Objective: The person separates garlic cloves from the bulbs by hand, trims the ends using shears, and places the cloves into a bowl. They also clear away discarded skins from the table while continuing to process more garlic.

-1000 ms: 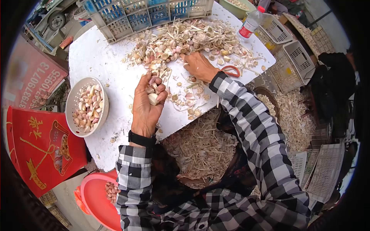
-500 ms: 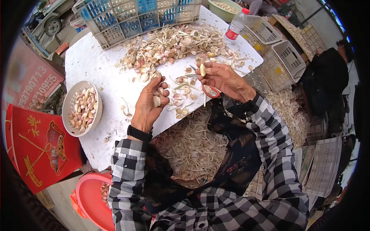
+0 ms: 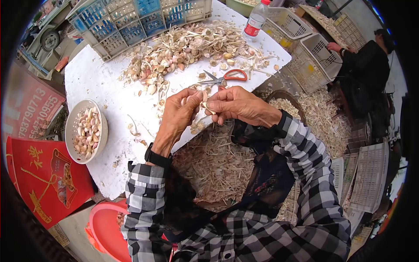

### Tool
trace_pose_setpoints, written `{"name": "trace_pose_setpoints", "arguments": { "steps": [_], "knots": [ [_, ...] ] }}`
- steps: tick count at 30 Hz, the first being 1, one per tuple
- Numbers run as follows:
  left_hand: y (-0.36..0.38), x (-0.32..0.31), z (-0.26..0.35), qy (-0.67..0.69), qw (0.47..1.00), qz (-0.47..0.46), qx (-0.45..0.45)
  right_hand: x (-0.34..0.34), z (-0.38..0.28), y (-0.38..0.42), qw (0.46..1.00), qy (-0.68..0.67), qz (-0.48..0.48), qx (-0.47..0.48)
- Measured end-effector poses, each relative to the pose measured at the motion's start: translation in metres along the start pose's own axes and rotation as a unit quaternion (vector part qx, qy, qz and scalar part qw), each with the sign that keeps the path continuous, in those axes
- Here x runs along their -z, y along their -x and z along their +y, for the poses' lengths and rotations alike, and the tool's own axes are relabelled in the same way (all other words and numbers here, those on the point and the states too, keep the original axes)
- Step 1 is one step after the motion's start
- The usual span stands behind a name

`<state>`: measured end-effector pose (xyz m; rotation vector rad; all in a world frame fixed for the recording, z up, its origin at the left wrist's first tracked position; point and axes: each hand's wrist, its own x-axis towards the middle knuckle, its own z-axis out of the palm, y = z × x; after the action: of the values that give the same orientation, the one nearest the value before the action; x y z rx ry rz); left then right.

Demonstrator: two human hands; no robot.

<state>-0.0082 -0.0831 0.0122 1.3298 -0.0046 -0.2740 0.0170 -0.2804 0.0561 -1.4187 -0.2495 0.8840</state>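
Observation:
My left hand (image 3: 181,109) is closed near the table's front edge, its fingertips pinching garlic skin beside my right hand. A pale garlic clove (image 3: 208,108) sits between the thumb and fingers of my right hand (image 3: 235,106). The two hands almost touch. Just beyond them, red-handled scissors (image 3: 224,78) lie on the white table (image 3: 118,94), blades partly apart. A heap of garlic cloves and peelings (image 3: 187,46) spreads behind the scissors. At the left, a white perforated bowl (image 3: 104,135) holds garlic cloves.
A blue and white crate (image 3: 144,19) and a bottle (image 3: 255,21) stand at the back. Plastic crates (image 3: 314,61) and a person in black (image 3: 364,72) are at the right. A red bag (image 3: 50,179) and red basin (image 3: 107,227) are at the left.
My hands have come together, and the left hand has turned over its fingers. The scissors, earlier partly behind my right hand, now lie on the table in full view.

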Motion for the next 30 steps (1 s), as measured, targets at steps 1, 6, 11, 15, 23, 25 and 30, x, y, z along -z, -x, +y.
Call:
{"name": "trace_pose_setpoints", "arguments": {
  "steps": [1,6,11,15,23,25,30],
  "knots": [
    [0.0,-0.001,-0.002,0.001,1.0,0.001,0.003,0.003,0.001,0.001,1.0,0.023,-0.017,-0.011],
    [0.0,0.013,0.006,0.217,0.971,0.089,0.035,0.082,0.0,0.051,0.913,0.332,0.237,-0.017],
    [0.001,0.026,0.007,0.393,0.914,0.074,0.07,0.187,0.052,0.101,0.697,0.641,0.32,-0.005],
    [-0.001,0.016,0.007,0.356,0.926,0.082,0.097,0.138,0.016,0.024,0.77,0.507,0.37,0.115],
    [-0.005,0.022,0.002,0.355,0.922,0.112,0.11,0.17,0.017,-0.126,0.651,0.65,0.31,0.24],
    [-0.003,0.019,0.005,0.351,0.921,0.125,0.115,0.165,0.017,-0.131,0.655,0.656,0.31,0.21],
    [0.0,0.024,0.004,0.351,0.925,0.1,0.107,0.141,0.006,-0.1,0.888,0.317,0.268,0.199]
  ]
}}
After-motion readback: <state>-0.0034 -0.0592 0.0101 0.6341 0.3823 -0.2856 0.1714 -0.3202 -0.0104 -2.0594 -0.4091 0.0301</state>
